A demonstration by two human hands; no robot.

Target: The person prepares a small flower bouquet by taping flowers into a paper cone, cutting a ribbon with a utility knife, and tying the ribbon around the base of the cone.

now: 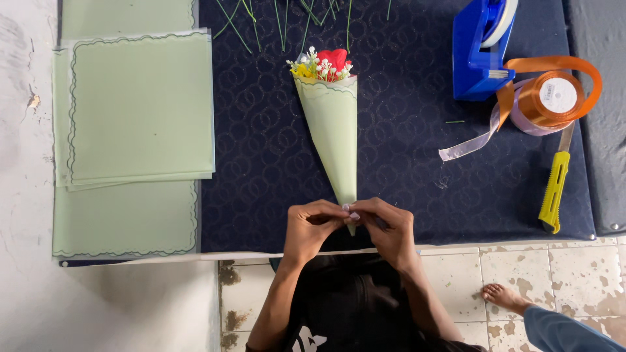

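On the dark patterned mat [404, 169], a stack of pale green sheets [134, 111] overlaps the left edge, with open cloth between it and the green paper cone [332, 130] lying mid-mat, flowers [324, 64] at its far mouth. At the near edge, left hand [312, 228] and right hand [386, 229] pinch the cone's tip together.

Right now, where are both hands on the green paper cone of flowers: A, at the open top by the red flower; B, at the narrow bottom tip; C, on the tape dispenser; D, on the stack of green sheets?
B: the left hand and right hand meet with their fingers pinching the narrow lower tip of the green paper cone.
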